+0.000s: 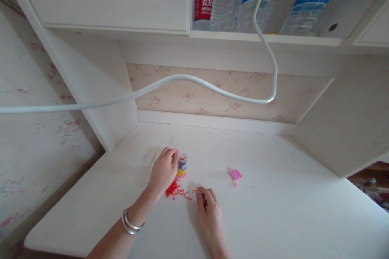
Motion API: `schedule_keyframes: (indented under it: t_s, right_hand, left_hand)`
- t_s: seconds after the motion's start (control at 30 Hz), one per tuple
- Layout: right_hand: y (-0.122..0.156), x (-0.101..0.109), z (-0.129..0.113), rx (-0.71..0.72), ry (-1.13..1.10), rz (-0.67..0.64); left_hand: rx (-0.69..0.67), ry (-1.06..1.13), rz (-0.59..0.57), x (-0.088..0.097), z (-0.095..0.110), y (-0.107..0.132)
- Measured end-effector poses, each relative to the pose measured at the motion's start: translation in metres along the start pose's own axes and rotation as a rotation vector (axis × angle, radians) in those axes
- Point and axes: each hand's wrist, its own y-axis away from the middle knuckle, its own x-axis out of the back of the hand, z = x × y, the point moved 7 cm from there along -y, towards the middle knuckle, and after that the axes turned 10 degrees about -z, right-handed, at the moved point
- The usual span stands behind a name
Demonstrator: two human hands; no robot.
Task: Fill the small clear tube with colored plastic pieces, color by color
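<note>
A small clear jar [182, 165] with a blue and yellow label stands upright on the white desk, a little red showing inside. My left hand [165, 169] is closed at the left of the jar's mouth, its fingertips pinched together; what they hold is too small to make out. Below it lies a heap of thin red plastic-looking strips [172, 189], with several loose ones trailing to the right. My right hand [209, 209] rests low over the desk, thumb and forefinger pinching one short red strip [195, 191]. Off to the right lies a pink cap with a loop [236, 175].
A white cable [182, 77] hangs across the view in front of the cabinet. Overhead, a shelf [267, 39] holds several water bottles [226, 2]. White side panels [343, 121] and a flowered back wall [194, 93] bound the desk [267, 218].
</note>
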Motion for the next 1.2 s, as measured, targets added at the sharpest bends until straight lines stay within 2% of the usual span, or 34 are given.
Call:
schedule_keyframes:
  t_s: [0.1,0.2,0.37,0.47,0.67,0.8,0.97,1.2]
  right_hand:
    - [0.0,0.0,0.001,-0.001,-0.021,0.006]
    - [0.001,0.0,0.004,-0.002,-0.065,0.021]
    - [-0.001,0.005,0.007,-0.022,-0.109,0.072]
    - [-0.009,0.013,-0.003,-0.032,-0.133,0.098]
    - [-0.048,0.02,-0.059,0.081,-0.159,0.096]
    - [-0.073,0.015,-0.084,0.135,-0.123,0.097]
    - [-0.089,0.005,-0.095,0.19,-0.028,0.086]
    - [-0.092,-0.001,-0.09,0.159,0.047,0.051]
  left_hand:
    - [-0.004,0.037,0.011,0.007,-0.003,0.009]
    - [0.006,0.026,-0.03,0.004,-0.01,0.036]
    - [0.101,-0.193,-0.177,-0.029,-0.032,0.104]
    - [0.121,-0.342,-0.194,-0.044,-0.04,0.128]
    - [0.107,-0.504,-0.192,-0.052,-0.039,0.125]
    - [0.075,-0.506,-0.172,-0.056,-0.044,0.126]
    - [0.075,-0.442,-0.161,-0.055,-0.048,0.132]
    - [0.119,-0.326,-0.111,-0.045,-0.052,0.129]
